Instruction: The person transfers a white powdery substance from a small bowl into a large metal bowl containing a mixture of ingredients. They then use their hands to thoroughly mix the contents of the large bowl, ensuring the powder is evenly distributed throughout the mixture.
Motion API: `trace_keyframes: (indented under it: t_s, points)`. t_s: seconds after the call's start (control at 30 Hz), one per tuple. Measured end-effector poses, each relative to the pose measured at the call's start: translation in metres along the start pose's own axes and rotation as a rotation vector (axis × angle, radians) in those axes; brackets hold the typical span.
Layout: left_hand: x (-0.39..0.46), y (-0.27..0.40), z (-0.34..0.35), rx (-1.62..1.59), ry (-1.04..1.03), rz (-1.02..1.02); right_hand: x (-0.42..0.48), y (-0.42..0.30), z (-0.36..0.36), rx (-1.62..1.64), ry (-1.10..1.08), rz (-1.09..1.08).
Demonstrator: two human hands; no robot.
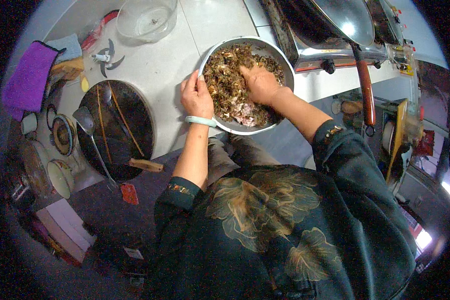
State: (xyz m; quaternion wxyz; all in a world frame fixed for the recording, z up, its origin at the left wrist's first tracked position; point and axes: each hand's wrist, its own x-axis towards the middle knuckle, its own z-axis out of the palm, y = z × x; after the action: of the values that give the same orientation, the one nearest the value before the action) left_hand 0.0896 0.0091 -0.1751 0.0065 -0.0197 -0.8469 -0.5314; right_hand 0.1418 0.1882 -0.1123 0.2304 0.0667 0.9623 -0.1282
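A round metal basin (pixel 289 67) stands at the counter's front edge, filled with a dark, shredded leafy mixture (pixel 225 71) and a patch of pale pink, minced-looking stuff (pixel 245 112). My left hand (pixel 198 96) grips the basin's left rim, thumb on top and fingers outside; a pale green bangle circles that wrist. Inside the basin, my right hand (pixel 260 84) presses into the mixture near the middle, its fingertips partly buried. Whether those fingers are closed on any of it cannot be told.
Left on the counter (pixel 168 123) is a round dark board (pixel 116 150) bearing chopsticks, a metal spatula (pixel 84 120) and a wooden-handled tool (pixel 146 165). Beyond stand a clear bowl (pixel 148 22), a bladed part (pixel 107 58) and a purple cloth (pixel 32 75). A gas stove (pixel 322 56) with a wok (pixel 345 18) is at right.
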Motion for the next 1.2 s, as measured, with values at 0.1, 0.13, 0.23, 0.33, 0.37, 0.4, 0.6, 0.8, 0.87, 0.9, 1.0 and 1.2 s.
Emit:
trace_keyframes:
  t_s: [0.1, 0.13, 0.23, 0.33, 0.37, 0.4, 0.6, 0.8, 0.87, 0.9, 1.0, 1.2]
  points:
    - [0.001, -0.001, 0.003, -0.004, 0.002, 0.010, 0.024, 0.028, 0.018, 0.069, 0.127, -0.004]
    - [0.001, -0.003, 0.002, 0.003, 0.010, 0.019, 0.030, 0.031, 0.019, 0.105, 0.168, -0.022]
    - [0.001, 0.003, 0.000, -0.003, 0.008, 0.005, 0.034, 0.037, 0.012, 0.121, 0.168, -0.004]
    - [0.003, 0.001, 0.002, 0.038, 0.006, 0.056, 0.023, 0.037, 0.000, 0.177, 0.141, -0.032]
    - [0.004, 0.001, 0.002, 0.025, 0.005, 0.048, 0.017, 0.045, 0.005, 0.306, 0.152, -0.132]
    - [0.003, -0.002, 0.003, 0.011, 0.006, 0.040, 0.006, 0.038, -0.004, 0.276, 0.054, -0.095]
    - [0.002, -0.002, 0.001, 0.031, -0.049, -0.014, -0.060, 0.001, 0.006, -0.127, 0.096, -0.149]
    - [0.000, -0.002, 0.000, 0.011, -0.052, -0.026, -0.020, 0.003, 0.013, -0.119, -0.120, -0.007]
    - [0.000, -0.005, 0.001, -0.024, -0.049, -0.053, -0.016, 0.012, 0.008, -0.096, 0.025, -0.086]
    - [0.001, -0.004, 0.001, 0.000, -0.054, -0.048, -0.009, 0.019, 0.008, -0.080, 0.054, -0.089]
    - [0.003, 0.007, -0.002, 0.039, -0.057, -0.041, 0.017, 0.044, 0.018, 0.084, 0.155, -0.070]
    - [0.002, 0.004, 0.000, 0.075, -0.020, -0.015, 0.035, 0.056, 0.007, 0.232, 0.145, 0.029]
